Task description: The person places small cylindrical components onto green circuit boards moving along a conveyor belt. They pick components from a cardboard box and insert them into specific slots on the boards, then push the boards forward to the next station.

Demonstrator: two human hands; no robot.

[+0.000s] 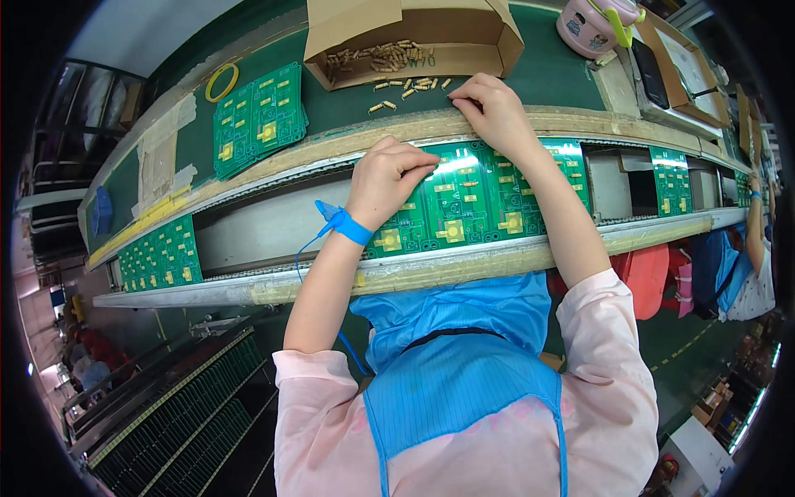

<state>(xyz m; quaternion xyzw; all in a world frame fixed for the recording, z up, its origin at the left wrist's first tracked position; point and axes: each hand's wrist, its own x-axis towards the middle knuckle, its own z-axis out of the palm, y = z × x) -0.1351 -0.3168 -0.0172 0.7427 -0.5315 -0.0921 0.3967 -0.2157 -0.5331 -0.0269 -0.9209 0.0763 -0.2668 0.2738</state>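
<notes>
My left hand has its thumb and fingertips pinched together over the upper part of a green circuit board on the rail in front of me. What sits between those fingertips is too small to make out. A blue wrist strap with a cord is on my left wrist. Beyond the rail, my right hand is closed in a pinch at the green bench top, beside loose tan resistors with wire leads. Whatever it may hold is hidden. The board carries yellow patches and several small tan parts.
An open cardboard box with more resistors stands behind. Left of it lie stacked green boards and a yellow tape ring. More boards sit along the rail. A pink container stands far right; another person's arm reaches the rail there.
</notes>
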